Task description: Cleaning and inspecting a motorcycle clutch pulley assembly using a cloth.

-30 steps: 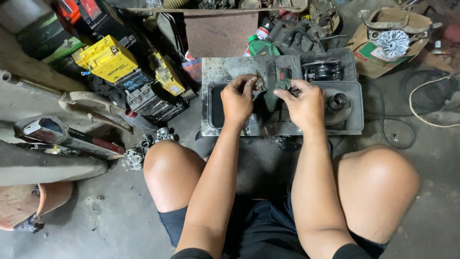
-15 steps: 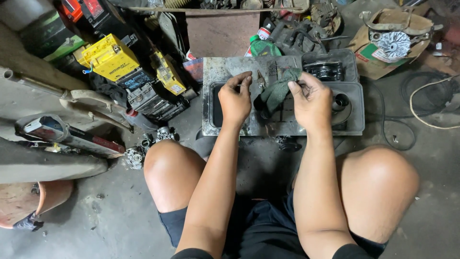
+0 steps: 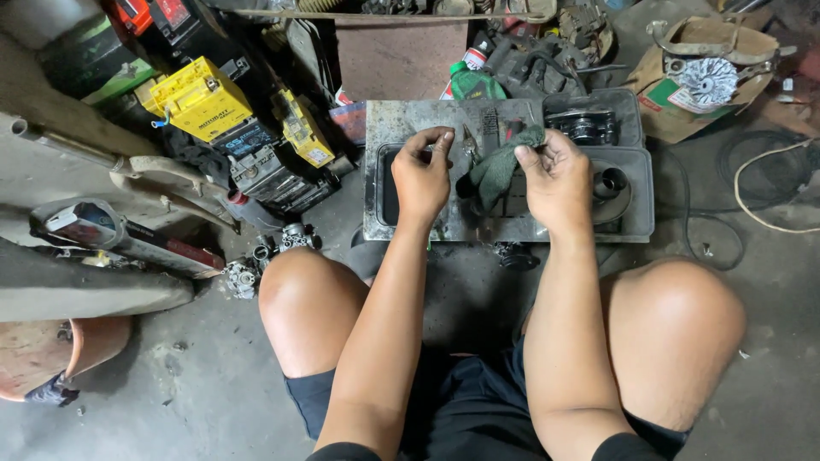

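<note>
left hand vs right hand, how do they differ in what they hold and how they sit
The left hand pinches a small metal part at its fingertips; the right hand grips a dark green rag. The left holds something rigid, the right something draped. Both are over the grey tray.

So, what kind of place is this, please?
Probably a small motorcycle repair workshop: yellow batteries stacked on the left, a carburettor-like part on the concrete floor, and a grimy metal tray of parts.

Both forearms reach straight forward between the bare, bent knees. The left hand (image 3: 420, 175) is raised with thumb and forefinger pinched together at the tips, seemingly on something too small to make out. The right hand (image 3: 557, 179) is curled, its fingers closed in a grip.
</note>
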